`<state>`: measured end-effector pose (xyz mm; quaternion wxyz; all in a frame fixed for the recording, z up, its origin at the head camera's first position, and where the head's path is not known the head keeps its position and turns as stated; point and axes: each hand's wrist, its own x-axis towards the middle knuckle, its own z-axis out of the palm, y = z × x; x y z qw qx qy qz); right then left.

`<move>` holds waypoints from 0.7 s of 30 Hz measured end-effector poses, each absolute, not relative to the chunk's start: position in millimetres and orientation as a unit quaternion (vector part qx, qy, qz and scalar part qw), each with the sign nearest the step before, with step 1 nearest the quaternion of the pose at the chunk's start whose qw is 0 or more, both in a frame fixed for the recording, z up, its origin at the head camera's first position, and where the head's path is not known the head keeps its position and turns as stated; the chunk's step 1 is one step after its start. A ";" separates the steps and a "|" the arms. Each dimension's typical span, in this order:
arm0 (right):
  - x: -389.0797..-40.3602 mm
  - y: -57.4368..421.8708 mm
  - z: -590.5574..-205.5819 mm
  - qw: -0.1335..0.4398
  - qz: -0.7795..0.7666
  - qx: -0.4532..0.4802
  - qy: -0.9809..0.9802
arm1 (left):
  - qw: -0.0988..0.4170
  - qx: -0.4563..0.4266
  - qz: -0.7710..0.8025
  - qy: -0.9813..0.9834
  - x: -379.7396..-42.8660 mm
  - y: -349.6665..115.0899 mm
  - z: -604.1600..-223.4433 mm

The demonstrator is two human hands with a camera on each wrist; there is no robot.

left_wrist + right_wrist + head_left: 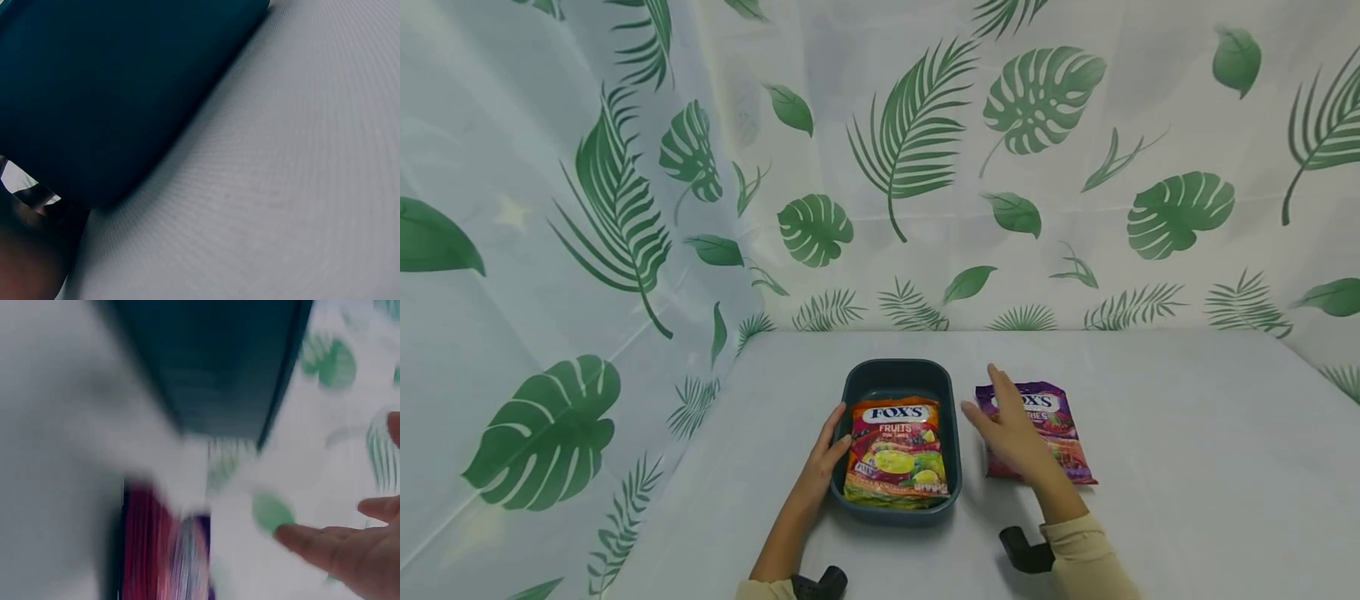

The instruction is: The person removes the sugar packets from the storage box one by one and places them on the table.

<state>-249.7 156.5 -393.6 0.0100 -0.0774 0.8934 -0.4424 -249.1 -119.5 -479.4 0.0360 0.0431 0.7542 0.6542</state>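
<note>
A dark teal plastic bin (pixel 957 454) stands on the white table. Inside it lies an orange and red bag of FOX'S Fruits candy (pixel 895 454), face up, with green packaging showing at its lower edge. My left hand (pixel 822 462) holds the bin's left wall, the thumb over the rim. In the left wrist view the bin's side (pixel 119 94) fills the upper left. To the bin's right lies a purple FOX'S candy bag (pixel 1063 429), partly hidden behind my right hand (pixel 1017 437). That hand hovers over the bag with its fingers spread and nothing in them.
The white table (pixel 1195 467) reaches back to a white curtain (pixel 925 275) printed with green leaves. Another curtain side (pixel 677 267) slopes along the left. Black wrist devices (pixel 1026 552) sit near both cuffs.
</note>
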 end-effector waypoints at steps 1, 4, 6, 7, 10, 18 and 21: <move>-247.5 147.7 -393.6 0.008 -0.459 -0.088 0.884 | 0.036 0.044 0.655 0.753 -249.2 -119.6 -479.4; -241.4 125.2 -396.2 0.012 -0.502 -0.111 0.858 | 0.038 0.047 0.656 0.752 -249.6 -119.8 -479.6; -237.9 113.4 -398.9 0.013 -0.518 -0.120 0.847 | 0.038 0.046 0.658 0.751 -249.9 -119.8 -479.5; -236.2 108.7 -400.2 0.014 -0.526 -0.122 0.842 | 0.038 0.046 0.658 0.751 -250.0 -119.7 -479.5; -232.2 98.7 -403.2 0.020 -0.543 -0.120 0.831 | 0.039 0.045 0.658 0.751 -250.1 -119.8 -479.6; -229.3 87.4 -409.9 0.048 -0.539 -0.089 0.836 | 0.038 0.050 0.658 0.750 -250.7 -120.1 -479.5; -228.3 84.4 -412.5 0.071 -0.530 -0.084 0.841 | 0.038 0.050 0.658 0.751 -251.3 -119.7 -480.3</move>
